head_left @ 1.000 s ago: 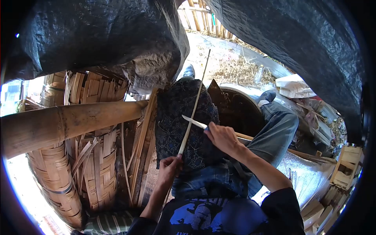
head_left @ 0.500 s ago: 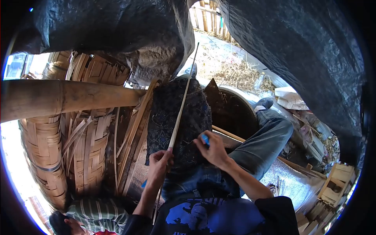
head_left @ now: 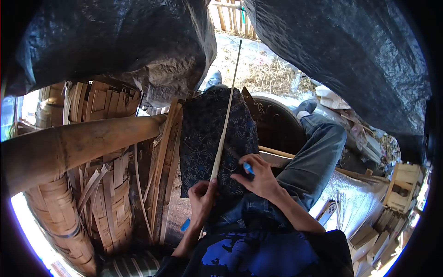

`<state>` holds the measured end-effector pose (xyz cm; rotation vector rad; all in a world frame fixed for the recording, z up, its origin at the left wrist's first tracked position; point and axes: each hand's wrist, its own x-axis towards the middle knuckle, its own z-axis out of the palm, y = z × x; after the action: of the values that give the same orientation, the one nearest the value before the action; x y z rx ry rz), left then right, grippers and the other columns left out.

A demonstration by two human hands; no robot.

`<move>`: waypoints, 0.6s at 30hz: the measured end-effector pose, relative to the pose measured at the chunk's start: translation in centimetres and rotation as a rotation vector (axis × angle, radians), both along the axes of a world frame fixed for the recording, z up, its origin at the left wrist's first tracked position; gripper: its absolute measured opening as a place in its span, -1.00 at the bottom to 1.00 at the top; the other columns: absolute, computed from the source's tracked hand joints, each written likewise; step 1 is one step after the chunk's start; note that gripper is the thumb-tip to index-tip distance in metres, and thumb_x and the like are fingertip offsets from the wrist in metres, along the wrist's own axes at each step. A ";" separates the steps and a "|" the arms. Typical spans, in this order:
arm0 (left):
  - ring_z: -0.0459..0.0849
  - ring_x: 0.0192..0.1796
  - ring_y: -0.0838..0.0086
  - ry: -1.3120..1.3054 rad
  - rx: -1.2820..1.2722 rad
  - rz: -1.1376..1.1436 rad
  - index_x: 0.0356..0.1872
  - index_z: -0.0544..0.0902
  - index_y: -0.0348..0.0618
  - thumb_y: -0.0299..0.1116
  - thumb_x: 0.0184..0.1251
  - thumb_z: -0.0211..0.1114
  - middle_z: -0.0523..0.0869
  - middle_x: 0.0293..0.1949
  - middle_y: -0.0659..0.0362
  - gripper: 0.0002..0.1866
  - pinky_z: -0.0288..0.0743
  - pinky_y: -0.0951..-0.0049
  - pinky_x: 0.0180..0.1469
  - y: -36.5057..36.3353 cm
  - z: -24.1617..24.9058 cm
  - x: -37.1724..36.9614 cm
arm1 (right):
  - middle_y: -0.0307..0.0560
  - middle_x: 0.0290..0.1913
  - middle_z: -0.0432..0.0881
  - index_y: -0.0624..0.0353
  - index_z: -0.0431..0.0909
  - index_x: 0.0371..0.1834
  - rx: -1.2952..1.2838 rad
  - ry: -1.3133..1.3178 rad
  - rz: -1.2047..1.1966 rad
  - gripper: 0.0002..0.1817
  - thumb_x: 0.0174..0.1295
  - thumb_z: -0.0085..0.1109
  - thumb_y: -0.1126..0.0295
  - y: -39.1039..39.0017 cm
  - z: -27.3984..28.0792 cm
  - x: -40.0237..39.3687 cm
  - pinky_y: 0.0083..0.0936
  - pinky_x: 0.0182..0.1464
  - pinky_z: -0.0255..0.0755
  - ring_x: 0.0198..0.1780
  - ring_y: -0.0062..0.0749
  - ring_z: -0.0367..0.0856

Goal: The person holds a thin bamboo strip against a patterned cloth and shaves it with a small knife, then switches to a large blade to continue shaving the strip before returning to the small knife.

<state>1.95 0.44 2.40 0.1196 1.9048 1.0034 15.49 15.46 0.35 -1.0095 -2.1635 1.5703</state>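
My left hand (head_left: pixel 202 199) pinches the lower end of a long, pale bamboo strip (head_left: pixel 223 137). The strip rises away from me over a dark patterned cloth (head_left: pixel 203 138) spread across my lap, and its thin, darker tip points at the bright gap ahead. Just right of the strip is my right hand (head_left: pixel 262 177), fingers curled and thumb stretched toward the strip. A small bright blue piece (head_left: pixel 248 168) shows at its fingers. A dark, blurred shape reaches from these fingers toward the strip; what it is I cannot tell.
A thick bamboo pole (head_left: pixel 92 138) crosses at the left, above tall woven bamboo baskets (head_left: pixel 108 203). Black plastic sheeting (head_left: pixel 341 60) hangs overhead. A dark round container (head_left: pixel 279 122) stands beyond my bent right leg (head_left: pixel 318 161). A wooden crate (head_left: pixel 404 187) sits at far right.
The view has shifted, and the strip's tip now leans slightly more to the right. My left hand still grips its lower end; my right thumb is stretched out more. The person at lower left is now mostly out of view.
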 end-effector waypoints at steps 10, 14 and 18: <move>0.41 -0.71 0.70 -0.137 0.010 -0.003 -0.53 0.59 -0.26 -0.17 0.31 0.27 0.57 -0.67 0.24 -0.65 0.21 0.66 -0.67 -0.4 -0.8 -1.4 | -0.06 -0.52 0.50 0.22 0.52 -0.26 0.178 -0.208 -0.381 -0.83 0.17 0.25 0.40 2.5 -1.8 3.5 -0.53 -0.43 0.40 -0.53 -0.42 0.52; 0.40 -0.70 0.71 -0.164 0.027 -0.034 -0.55 0.58 -0.24 -0.19 0.31 0.28 0.57 -0.68 0.27 -0.66 0.20 0.67 -0.67 -0.4 -1.0 -1.8 | -0.09 -0.53 0.45 0.25 0.47 -0.16 0.240 -0.120 -0.485 -0.83 0.32 0.08 0.38 1.5 -2.5 3.1 -0.53 -0.36 0.36 -0.51 -0.47 0.42; 0.39 -0.70 0.73 -0.165 0.041 -0.069 -0.55 0.58 -0.24 -0.19 0.31 0.27 0.56 -0.69 0.28 -0.67 0.18 0.68 -0.66 -0.7 -1.3 -2.7 | -0.09 -0.48 0.49 0.30 0.43 -0.16 0.180 -0.071 -0.186 -0.81 0.40 -0.08 0.37 5.2 -0.9 -1.6 -0.51 -0.34 0.33 -0.49 -0.45 0.43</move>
<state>-0.75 -0.30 1.05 0.1217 1.7197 0.9756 13.87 20.62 -0.51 -1.1846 -2.1415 1.2512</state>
